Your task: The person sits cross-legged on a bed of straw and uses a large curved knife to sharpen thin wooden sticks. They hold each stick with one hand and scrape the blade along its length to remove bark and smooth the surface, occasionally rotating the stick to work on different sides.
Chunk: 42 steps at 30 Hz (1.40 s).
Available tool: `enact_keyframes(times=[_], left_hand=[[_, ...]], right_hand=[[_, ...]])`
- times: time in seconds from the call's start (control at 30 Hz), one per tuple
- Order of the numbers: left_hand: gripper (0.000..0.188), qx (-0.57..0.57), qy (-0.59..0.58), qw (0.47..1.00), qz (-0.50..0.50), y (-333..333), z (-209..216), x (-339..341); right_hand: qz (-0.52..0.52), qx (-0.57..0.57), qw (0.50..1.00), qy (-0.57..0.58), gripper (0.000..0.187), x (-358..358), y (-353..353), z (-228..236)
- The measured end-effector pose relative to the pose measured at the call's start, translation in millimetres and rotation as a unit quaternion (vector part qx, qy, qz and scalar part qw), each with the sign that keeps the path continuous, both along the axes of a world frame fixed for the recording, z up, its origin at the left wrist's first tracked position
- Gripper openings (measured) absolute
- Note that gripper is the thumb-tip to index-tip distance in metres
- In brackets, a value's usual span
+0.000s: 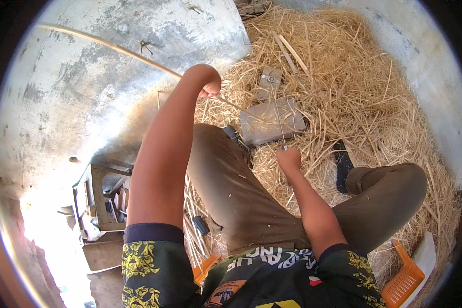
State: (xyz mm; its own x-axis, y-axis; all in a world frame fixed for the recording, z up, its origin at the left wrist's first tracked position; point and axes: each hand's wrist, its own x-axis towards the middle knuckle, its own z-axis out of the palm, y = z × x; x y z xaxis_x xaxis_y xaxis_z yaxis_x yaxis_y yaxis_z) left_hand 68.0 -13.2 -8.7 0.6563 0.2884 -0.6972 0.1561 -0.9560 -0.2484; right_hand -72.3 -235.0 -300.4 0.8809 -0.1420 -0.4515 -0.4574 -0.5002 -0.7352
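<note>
Head view, measured from its centre: a long pale strip (113, 47) is slanting from 10 o'clock across the left hand (206, 82), its lower end pointing toward 4 o'clock and reaching over a grey block (254, 134) between 1 and 2 o'clock. Handling it well is probably calling for a steady left wrist, with the lower end being kept in line with the block and the long upper end being kept from whipping against the wall (97, 92). The right hand (290, 158), near 3 o'clock, is holding a thin tool (279, 120) pointing just short of 12 o'clock; its kind is not showing clearly. If it is sharp, bare fingers are best being kept off its line, with the movement staying short and controlled.

The left fingers are curling closely around the strip, though the bent wrist is hiding part of the grasp. The right fingers are clenching the tool's near end, leaving no visible gap. Straw-coloured shavings (374, 77) are lying around the block, spreading toward 2 o'clock.
</note>
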Motion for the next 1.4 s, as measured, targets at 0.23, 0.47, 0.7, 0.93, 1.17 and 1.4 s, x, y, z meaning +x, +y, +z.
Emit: enact_keyframes(times=[0.23,0.47,0.7,0.93,1.17,1.4], left_hand=[[0.034,-0.003,-0.003,1.0,-0.015,-5.3,1.2,-4.7],[0.035,-0.012,-0.03,0.999,-0.022,-7.4,4.2,-11.0],[0.033,0.019,-0.009,0.997,-0.073,-2.1,-0.4,-5.4],[0.024,-0.032,-0.038,0.998,-0.049,1.8,-4.2,-8.2],[0.02,-0.007,-0.009,0.999,-0.048,13.4,-13.2,-8.9],[0.018,0.033,0.004,0.995,-0.09,-1.2,-6.3,-8.5]], right_hand=[[-0.016,0.109,0.972,-0.21,0.034,-10.1,17.1,29.8],[0.035,-0.063,0.996,-0.043,0.034,-17.0,10.7,-14.3],[0.007,0.188,0.925,-0.33,0.026,-3.7,22.3,80.7],[0.066,-0.102,0.99,0.068,0.034,-41.0,6.4,11.1],[0.028,0.142,0.951,-0.273,0.03,-8.7,25.1,102.5],[0.09,-0.155,0.976,0.122,0.039,-52.1,-9.3,-25.1]])
